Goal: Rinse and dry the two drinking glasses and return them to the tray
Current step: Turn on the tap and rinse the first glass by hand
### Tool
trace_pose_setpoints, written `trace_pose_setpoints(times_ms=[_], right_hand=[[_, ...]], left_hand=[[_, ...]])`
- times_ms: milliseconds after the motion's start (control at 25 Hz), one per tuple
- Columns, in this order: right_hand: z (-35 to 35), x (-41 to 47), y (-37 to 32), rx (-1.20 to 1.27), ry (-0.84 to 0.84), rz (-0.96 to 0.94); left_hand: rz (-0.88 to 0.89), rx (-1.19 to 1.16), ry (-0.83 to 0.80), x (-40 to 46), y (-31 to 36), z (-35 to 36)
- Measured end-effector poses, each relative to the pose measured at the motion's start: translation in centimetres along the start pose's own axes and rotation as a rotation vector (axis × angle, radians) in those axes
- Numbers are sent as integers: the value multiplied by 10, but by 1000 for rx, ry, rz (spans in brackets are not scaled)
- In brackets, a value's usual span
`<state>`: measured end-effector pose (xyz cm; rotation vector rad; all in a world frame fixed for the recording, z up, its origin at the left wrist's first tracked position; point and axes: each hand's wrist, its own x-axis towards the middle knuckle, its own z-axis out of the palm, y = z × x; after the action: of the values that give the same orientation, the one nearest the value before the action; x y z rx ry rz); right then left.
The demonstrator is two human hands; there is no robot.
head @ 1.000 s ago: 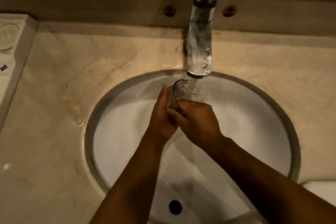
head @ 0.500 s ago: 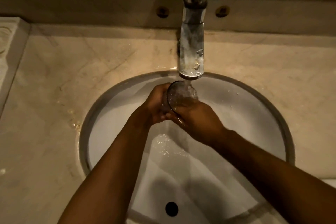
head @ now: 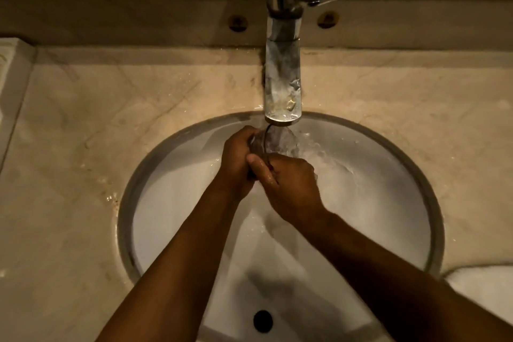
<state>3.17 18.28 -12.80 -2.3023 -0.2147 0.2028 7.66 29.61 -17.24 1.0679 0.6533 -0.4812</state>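
A clear drinking glass lies tilted on its side right under the chrome faucet, its mouth turned to the right into the running water. My left hand wraps its base from the left. My right hand grips it from below and the right, thumb across the rim. Water splashes off the glass into the white round sink. Most of the glass is hidden by my fingers. No second glass or tray is in view.
A beige marble counter surrounds the sink, wet near the left rim. A white raised block stands at the far left. Something white lies at the right edge. The overflow hole is at the sink's near wall.
The glass has turned from facing me to lying sideways, mouth to the right. Both hands shifted their hold around it, and water now sprays off to the right.
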Motion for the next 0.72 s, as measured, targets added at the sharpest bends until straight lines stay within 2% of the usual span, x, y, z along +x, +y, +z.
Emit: trace_pose_setpoints(times_ms=[80,160,200,280,360,440,560,640,720], right_hand=[[-17,7,25,-169,-113,-326],[-28,20,48,-306,-133,-620],[-30,24,54,-337,-131,-708],[-28,26,51,-344,-141,-731],[-21,21,39,-306,-129,-622],[-17,13,23,-150,-133,-403],[-7,5,1,192,17,-45],[0,3,-10,267,131,111],[2,4,-17,270,195,242]], left_hand=[[-125,70,-37,2,5,-4],[-247,123,-159,-2,12,-8],[-302,171,-213,-6,18,-8],[-353,275,-258,-12,32,-15],[-291,282,-293,-16,41,-19],[-166,188,-309,-15,39,-23],[-66,6,-146,-21,21,-15],[9,-147,-29,-30,6,0],[214,-153,88,-38,-15,9]])
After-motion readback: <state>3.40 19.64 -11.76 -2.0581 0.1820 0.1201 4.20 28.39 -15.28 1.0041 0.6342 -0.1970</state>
